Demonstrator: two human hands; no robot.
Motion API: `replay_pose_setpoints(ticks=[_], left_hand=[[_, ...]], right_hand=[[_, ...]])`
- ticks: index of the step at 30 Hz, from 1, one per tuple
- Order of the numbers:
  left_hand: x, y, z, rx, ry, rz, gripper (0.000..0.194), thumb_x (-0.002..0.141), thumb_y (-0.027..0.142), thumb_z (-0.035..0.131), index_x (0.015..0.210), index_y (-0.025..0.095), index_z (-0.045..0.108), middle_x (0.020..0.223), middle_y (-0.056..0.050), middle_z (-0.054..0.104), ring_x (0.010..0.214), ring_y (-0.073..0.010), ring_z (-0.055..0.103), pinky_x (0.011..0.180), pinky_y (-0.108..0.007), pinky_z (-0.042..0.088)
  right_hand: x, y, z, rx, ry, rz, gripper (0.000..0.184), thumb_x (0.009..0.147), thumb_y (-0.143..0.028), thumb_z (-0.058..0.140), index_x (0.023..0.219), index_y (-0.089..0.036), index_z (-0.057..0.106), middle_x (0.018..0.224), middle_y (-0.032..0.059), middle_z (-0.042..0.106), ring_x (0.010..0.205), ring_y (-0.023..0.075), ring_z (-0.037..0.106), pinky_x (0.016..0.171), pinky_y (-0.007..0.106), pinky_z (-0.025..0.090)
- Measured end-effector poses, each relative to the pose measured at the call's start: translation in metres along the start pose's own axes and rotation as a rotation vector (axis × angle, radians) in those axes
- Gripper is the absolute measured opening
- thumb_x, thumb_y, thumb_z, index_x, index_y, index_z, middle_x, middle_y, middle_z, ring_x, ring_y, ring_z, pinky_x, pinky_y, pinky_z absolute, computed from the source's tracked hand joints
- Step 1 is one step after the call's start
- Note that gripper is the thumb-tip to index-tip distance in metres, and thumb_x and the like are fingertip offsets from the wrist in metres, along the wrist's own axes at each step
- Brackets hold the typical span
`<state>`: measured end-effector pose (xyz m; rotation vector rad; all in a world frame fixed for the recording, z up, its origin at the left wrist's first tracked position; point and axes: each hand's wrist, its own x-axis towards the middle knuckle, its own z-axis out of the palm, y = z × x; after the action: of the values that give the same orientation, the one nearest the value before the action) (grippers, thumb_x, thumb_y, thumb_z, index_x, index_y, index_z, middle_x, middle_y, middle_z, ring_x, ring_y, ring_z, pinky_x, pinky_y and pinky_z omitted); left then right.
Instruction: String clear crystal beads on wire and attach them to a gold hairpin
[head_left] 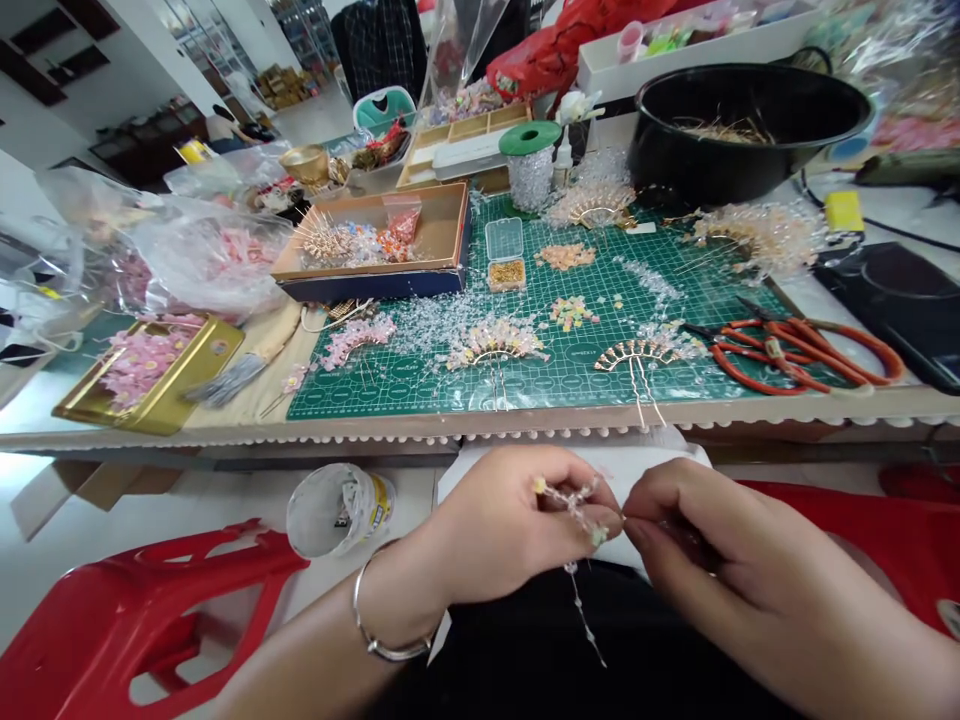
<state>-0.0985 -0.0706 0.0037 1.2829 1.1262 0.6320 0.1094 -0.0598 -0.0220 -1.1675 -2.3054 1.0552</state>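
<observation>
My left hand (517, 515) is closed round a small beaded ornament (574, 505) of clear beads with a yellow and a pale green tip. A thin beaded strand (583, 612) dangles below that hand. Close beside it, my right hand (720, 555) pinches thumb to forefinger, and whatever sits between those fingertips is too small to make out. Both hands are over my lap, in front of the table edge. On the green cutting mat (555, 385) beyond lie a pastel beaded hair comb (499, 342), a gold hair comb (641, 350) and a pink flowered comb (358, 340).
Orange-handled pliers and scissors (795, 350) lie at the mat's right. A shallow box of beads (375, 285), a gold tin (180, 385), a wire spool (530, 165) and a black basin (750, 130) stand on the table. Red stools (142, 610) flank me, with a white bucket (330, 510) below.
</observation>
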Motion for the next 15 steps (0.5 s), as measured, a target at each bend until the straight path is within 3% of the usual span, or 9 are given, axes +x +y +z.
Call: replay_pose_setpoints(ticks=[3,6,12,15], left_hand=[[0.003,-0.006,-0.004,-0.323,-0.140,-0.130,0.004,0.084,0.016,0.066,0.084,0.013,0.068,0.066,0.001,0.061,0.052,-0.0042,0.039,0.048,-0.018,0.029],[0.005,-0.011,-0.004,-0.490,-0.185,-0.195,0.008,0.086,0.015,0.064,0.088,0.011,0.070,0.069,-0.002,0.067,0.045,-0.0022,0.032,0.042,-0.019,0.021],[0.004,-0.012,-0.002,-0.471,-0.188,-0.187,0.011,0.091,0.015,0.058,0.092,0.012,0.068,0.080,-0.005,0.074,0.043,-0.0024,0.045,0.042,-0.017,0.030],[0.004,-0.012,-0.002,-0.462,-0.143,-0.197,0.012,0.092,0.018,0.056,0.094,0.012,0.066,0.085,-0.006,0.076,0.042,-0.0027,0.050,0.041,-0.017,0.028]], right_hand=[[-0.001,0.005,0.002,0.046,0.038,-0.022,0.016,0.090,-0.019,0.051,0.076,-0.027,0.050,0.060,-0.0033,0.053,0.050,0.0139,0.047,0.044,0.026,0.036],[-0.001,0.006,0.004,0.111,0.073,-0.017,0.017,0.087,-0.017,0.052,0.073,-0.027,0.050,0.058,-0.0051,0.047,0.049,0.0126,0.042,0.043,0.025,0.033],[0.000,0.006,0.002,0.248,0.048,0.101,0.020,0.087,-0.021,0.055,0.069,-0.026,0.049,0.058,-0.0044,0.047,0.049,0.0130,0.041,0.045,0.025,0.032],[-0.001,0.009,0.000,0.307,0.032,0.173,0.017,0.085,-0.020,0.055,0.070,-0.026,0.049,0.059,-0.0044,0.045,0.051,0.0132,0.040,0.045,0.025,0.031]])
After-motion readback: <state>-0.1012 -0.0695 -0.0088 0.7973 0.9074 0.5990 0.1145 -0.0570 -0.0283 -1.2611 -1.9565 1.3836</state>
